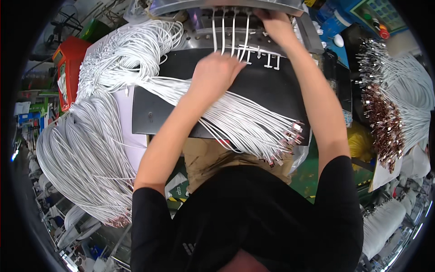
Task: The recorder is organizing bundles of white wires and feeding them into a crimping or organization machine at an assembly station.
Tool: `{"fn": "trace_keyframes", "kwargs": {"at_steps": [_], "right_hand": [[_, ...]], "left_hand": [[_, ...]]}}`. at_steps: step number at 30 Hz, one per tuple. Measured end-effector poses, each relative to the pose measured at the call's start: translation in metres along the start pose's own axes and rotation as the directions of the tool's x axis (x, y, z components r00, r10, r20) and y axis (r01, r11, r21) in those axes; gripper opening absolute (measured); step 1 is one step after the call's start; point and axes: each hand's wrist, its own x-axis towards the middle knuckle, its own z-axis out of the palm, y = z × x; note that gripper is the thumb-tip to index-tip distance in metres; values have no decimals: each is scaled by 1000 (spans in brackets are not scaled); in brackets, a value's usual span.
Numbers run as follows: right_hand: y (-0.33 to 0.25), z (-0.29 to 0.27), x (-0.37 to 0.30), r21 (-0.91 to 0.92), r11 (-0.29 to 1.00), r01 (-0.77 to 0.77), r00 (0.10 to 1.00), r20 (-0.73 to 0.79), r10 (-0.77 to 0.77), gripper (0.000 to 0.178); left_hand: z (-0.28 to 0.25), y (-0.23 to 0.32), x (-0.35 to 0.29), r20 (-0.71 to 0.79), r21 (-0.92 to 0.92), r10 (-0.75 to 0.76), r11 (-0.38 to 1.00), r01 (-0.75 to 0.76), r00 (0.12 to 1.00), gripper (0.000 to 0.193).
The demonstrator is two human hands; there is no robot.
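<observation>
My left hand (216,75) is closed around several white cables (224,34), which run from it up to the metal machine (226,5) at the far edge. Under its wrist a thick bundle of white cables (244,111) lies across the black work surface (163,118); the bundle's plug ends (290,138) fan out at the right. My right hand (274,25) reaches up to the right side of the machine, its fingers blurred and partly hidden by the machine's edge. Several small white moulded pieces (268,61) stick out along the front of the metal plate, between my hands.
Large coils of white cable (84,149) hang at the left, with more looped cable (131,50) behind them. A red machine housing (72,68) stands at the far left. On the right lies another cable pile (385,122) with brownish plug ends; a blue container (333,22) stands beyond it.
</observation>
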Motion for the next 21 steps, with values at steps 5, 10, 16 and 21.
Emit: {"fn": "trace_keyframes", "kwargs": {"at_steps": [5, 10, 16, 21], "right_hand": [[-113, 50, 64, -178, 832, -526, 847, -203, 492, 31], [-9, 66, 62, -349, 907, -235, 972, -64, 227, 27], [-99, 62, 26, -407, 913, 19, 981, 182, 61, 33], [-151, 58, 5, -618, 753, 227, 957, 283, -56, 47]], "left_hand": [[20, -57, 25, 36, 107, -47, 993, 43, 998, 29], [12, -55, 48, 130, 89, -198, 978, 188, 972, 29], [-12, -77, 44, 109, -60, -387, 917, 394, 916, 24], [1, -106, 68, 506, 223, -599, 786, 576, 621, 60]]}}
